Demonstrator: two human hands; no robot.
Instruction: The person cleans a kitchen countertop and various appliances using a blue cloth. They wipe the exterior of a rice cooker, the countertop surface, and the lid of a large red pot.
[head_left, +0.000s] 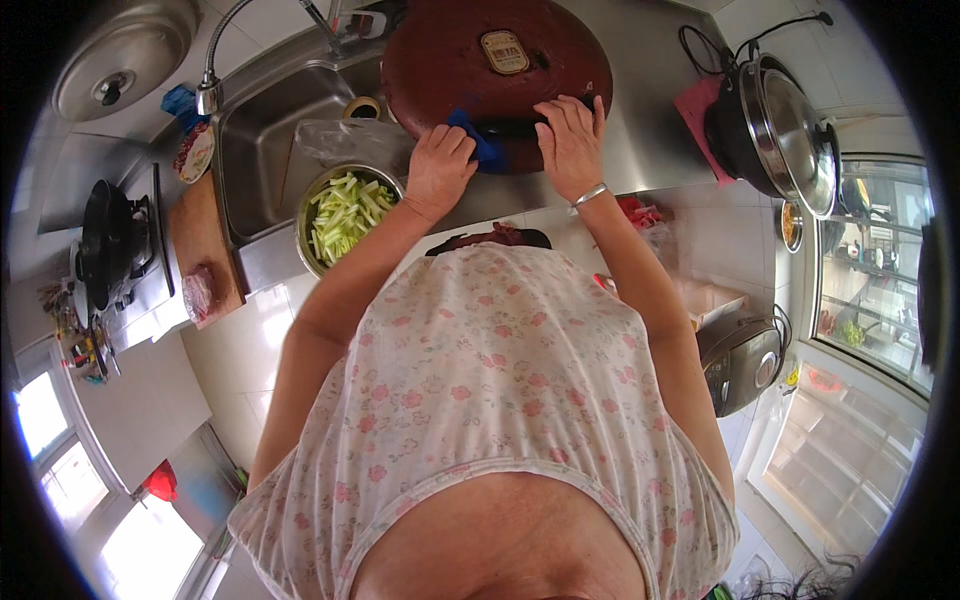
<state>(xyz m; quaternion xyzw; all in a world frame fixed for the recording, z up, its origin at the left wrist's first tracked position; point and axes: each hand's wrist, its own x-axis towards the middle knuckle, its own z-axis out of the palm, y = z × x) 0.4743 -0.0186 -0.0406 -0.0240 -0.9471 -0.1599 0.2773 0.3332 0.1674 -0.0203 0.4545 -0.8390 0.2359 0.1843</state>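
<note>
A large, round, dark red lid (442, 60) of what looks like an electric griddle lies on the steel counter before me, with a worn label (505, 52) on top. My left hand (441, 169) has its fingers closed on a blue cloth (491, 154), pressed against the lid's near edge. A black handle (514, 127) runs along that edge between my hands. My right hand (574, 146), with a silver bracelet (589, 196) at the wrist, rests on the near right rim. Its fingertips touch the lid by the handle; whether they grip it is unclear.
Left of my hands, a metal bowl of cut green stalks (352, 214) stands at the steel sink (259, 142) under a flexible faucet (209, 97). A wooden board (196, 225) bears bagged meat (199, 292). A lidded pot (787, 135) stands right, a rice cooker (742, 364) nearer.
</note>
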